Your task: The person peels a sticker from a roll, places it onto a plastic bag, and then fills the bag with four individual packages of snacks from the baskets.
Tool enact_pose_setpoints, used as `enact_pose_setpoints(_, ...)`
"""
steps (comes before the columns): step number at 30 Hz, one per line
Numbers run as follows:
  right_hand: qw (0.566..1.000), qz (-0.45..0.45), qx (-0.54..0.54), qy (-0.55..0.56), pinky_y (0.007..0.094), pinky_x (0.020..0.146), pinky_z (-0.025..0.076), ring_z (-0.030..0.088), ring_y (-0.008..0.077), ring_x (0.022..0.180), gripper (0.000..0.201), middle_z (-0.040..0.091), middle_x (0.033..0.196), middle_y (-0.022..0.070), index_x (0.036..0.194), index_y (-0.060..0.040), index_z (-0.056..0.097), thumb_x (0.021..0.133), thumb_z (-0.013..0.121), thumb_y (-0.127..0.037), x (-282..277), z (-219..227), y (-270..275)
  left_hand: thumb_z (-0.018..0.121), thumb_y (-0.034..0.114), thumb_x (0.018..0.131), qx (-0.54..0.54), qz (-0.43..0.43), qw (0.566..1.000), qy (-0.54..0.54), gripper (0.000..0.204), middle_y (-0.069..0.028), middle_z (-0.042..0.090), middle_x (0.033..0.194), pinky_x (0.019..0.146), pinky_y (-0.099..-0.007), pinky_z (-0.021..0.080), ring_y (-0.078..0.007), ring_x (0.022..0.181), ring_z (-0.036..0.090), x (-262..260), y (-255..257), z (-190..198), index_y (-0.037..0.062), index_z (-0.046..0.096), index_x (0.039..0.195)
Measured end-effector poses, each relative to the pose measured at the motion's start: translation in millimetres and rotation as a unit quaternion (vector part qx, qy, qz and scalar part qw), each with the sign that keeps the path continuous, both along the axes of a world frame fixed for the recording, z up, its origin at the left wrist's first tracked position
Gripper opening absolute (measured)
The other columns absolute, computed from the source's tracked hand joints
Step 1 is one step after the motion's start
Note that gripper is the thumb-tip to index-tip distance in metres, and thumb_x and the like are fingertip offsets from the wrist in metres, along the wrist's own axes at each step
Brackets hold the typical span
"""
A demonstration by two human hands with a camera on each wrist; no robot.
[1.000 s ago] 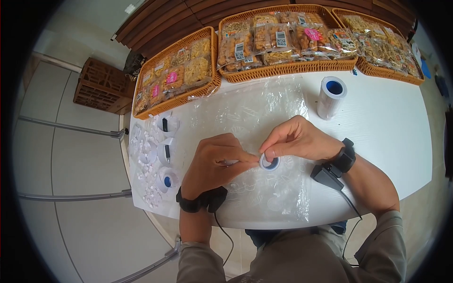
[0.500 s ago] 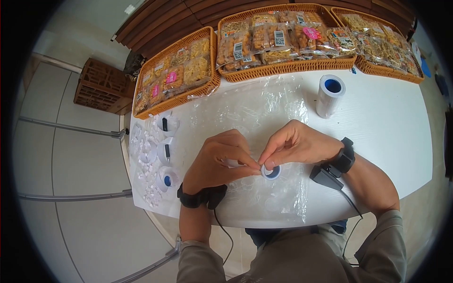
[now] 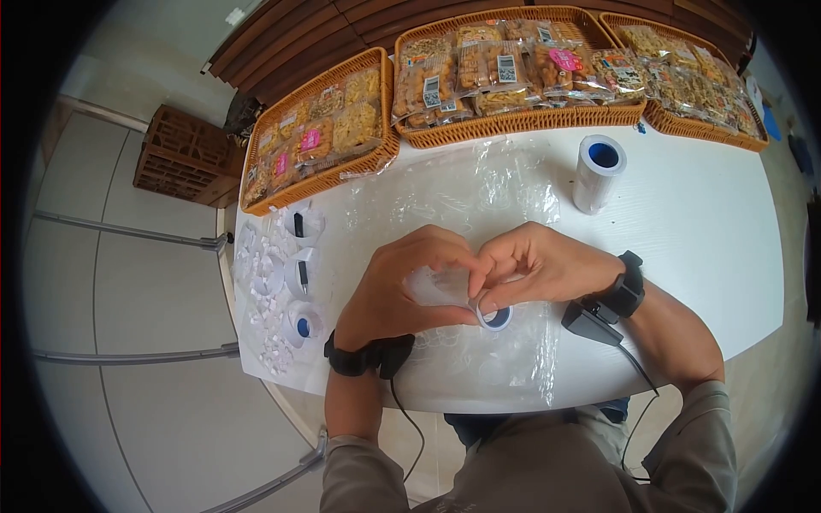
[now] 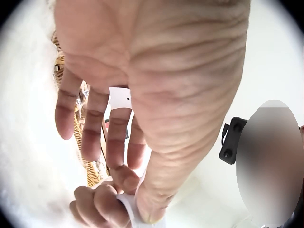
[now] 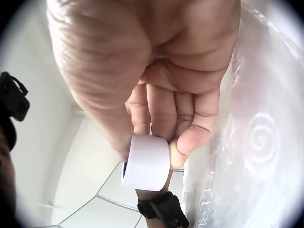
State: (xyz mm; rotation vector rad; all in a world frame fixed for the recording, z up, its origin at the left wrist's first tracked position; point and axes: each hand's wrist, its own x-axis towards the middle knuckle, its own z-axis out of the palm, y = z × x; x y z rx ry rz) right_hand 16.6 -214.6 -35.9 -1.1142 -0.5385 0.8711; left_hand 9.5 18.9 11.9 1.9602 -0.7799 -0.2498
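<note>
White outside and blue at its core, a small roll (image 3: 494, 318) sits between the two hands, over the near part of a clear plastic sheet (image 3: 445, 197) on the white table (image 3: 701, 282). The right hand (image 3: 552, 263) pinches it, thumb and fingers nearly closed round its rim. The left hand (image 3: 402, 286) has its thumb and index finger drawn in at the roll's left edge, gripping there, the other fingers loosely bent; a pale strip (image 3: 440, 286) shows within its curve. On the far right stands a tall roll (image 3: 597, 178). At the left lie white scraps (image 3: 275, 352), two dark pens (image 3: 303, 275) and another blue-cored roll (image 3: 304, 325). Three wicker baskets (image 3: 523, 128) of packaged snacks line the far edge.
</note>
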Motion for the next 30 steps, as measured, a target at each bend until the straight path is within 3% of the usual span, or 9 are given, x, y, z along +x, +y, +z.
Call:
enact_pose_setpoints(3, 1.0, 0.014, -0.015, 0.009, 0.0231, 0.084, 0.051, 0.066, 0.0076, 0.09, 0.017, 0.073, 0.094, 0.0068, 0.101, 0.0003, 0.062, 0.089, 0.073, 0.0, 0, -2, 0, 0.093, 0.01, 0.059, -0.022, -0.03, 0.999, 0.016, 0.04, -0.0035, 0.068, 0.098, 0.083, -0.0323, 0.051, -0.0203, 0.092, 0.064, 0, 7, -7, 0.008, 0.075, 0.095)
enact_pose_setpoints(6, 1.0, -0.006, 0.006, -0.002, 0.0216, 0.073, 0.05, 0.064, 0.0068, 0.082, 0.021, 0.071, 0.086, 0.0056, 0.097, -0.0015, 0.055, 0.089, 0.074, -0.001, -1, -5, 3, 0.091, 0.007, 0.06, 0.008, -0.02, 0.999, 0.028, 0.04, -0.0029, 0.068, 0.098, 0.083, -0.0321, 0.051, -0.0201, 0.093, 0.064, -5, 7, -2, 0.0099, 0.078, 0.098)
enact_pose_setpoints(9, 1.0, -0.003, 0.005, -0.007, 0.0216, 0.072, 0.049, 0.064, 0.0071, 0.082, 0.027, 0.07, 0.086, 0.0054, 0.096, -0.0026, 0.051, 0.087, 0.075, -0.002, -5, -5, 5, 0.091, 0.007, 0.061, 0.034, -0.056, 0.997, 0.046, 0.047, -0.0023, 0.067, 0.099, 0.084, -0.032, 0.051, -0.0209, 0.096, 0.063, -5, 6, -3, 0.0134, 0.078, 0.105)
enact_pose_setpoints(12, 1.0, 0.006, -0.01, -0.01, 0.022, 0.071, 0.049, 0.062, 0.0066, 0.081, 0.029, 0.068, 0.085, 0.0047, 0.095, -0.0026, 0.049, 0.086, 0.076, -0.002, -4, -5, 5, 0.091, 0.006, 0.057, 0.034, -0.054, 0.995, 0.083, 0.051, -0.0019, 0.062, 0.099, 0.082, -0.0304, 0.046, -0.0179, 0.092, 0.058, -8, 5, -7, 0.0107, 0.079, 0.106)
enact_pose_setpoints(15, 0.999, 0.01, -0.029, -0.034, 0.0225, 0.07, 0.048, 0.06, 0.0062, 0.079, 0.029, 0.067, 0.083, 0.0035, 0.095, -0.0022, 0.05, 0.085, 0.077, -0.002, -4, -8, 5, 0.089, 0.008, 0.061, 0.055, -0.068, 0.99, 0.11, 0.049, -0.0005, 0.056, 0.099, 0.084, -0.0295, 0.043, -0.0174, 0.093, 0.053, -10, 4, -3, 0.0109, 0.078, 0.109)
enact_pose_setpoints(21, 1.0, -0.003, -0.006, 0.009, 0.0215, 0.068, 0.048, 0.06, 0.0056, 0.077, 0.029, 0.067, 0.081, 0.0036, 0.095, -0.0034, 0.052, 0.085, 0.078, -0.002, -3, -8, 5, 0.087, 0.013, 0.068, 0.087, -0.086, 0.99, 0.063, 0.04, -0.0034, 0.054, 0.101, 0.086, -0.031, 0.044, -0.0209, 0.095, 0.053, -9, 4, 2, 0.0098, 0.075, 0.107)
enact_pose_setpoints(27, 0.997, -0.056, 0.042, 0.036, 0.0188, 0.062, 0.045, 0.064, 0.0061, 0.073, 0.023, 0.073, 0.087, 0.0073, 0.095, -0.0051, 0.055, 0.088, 0.077, -0.006, 0, -6, 8, 0.087, 0.012, 0.068, 0.006, -0.073, 0.996, -0.043, 0.044, -0.0053, 0.059, 0.111, 0.089, -0.0355, 0.046, -0.025, 0.104, 0.055, -3, 4, -11, 0.0096, 0.073, 0.11)
enact_pose_setpoints(30, 0.996, -0.072, 0.018, 0.042, 0.0202, 0.07, 0.051, 0.068, 0.0077, 0.082, 0.017, 0.072, 0.093, 0.0061, 0.1, -0.0042, 0.058, 0.091, 0.072, -0.003, 4, -9, 6, 0.086, 0.009, 0.068, 0.002, -0.042, 0.994, -0.098, 0.045, -0.0058, 0.061, 0.115, 0.093, -0.0384, 0.047, -0.0269, 0.11, 0.056, -2, -1, -11, 0.0109, 0.073, 0.111)
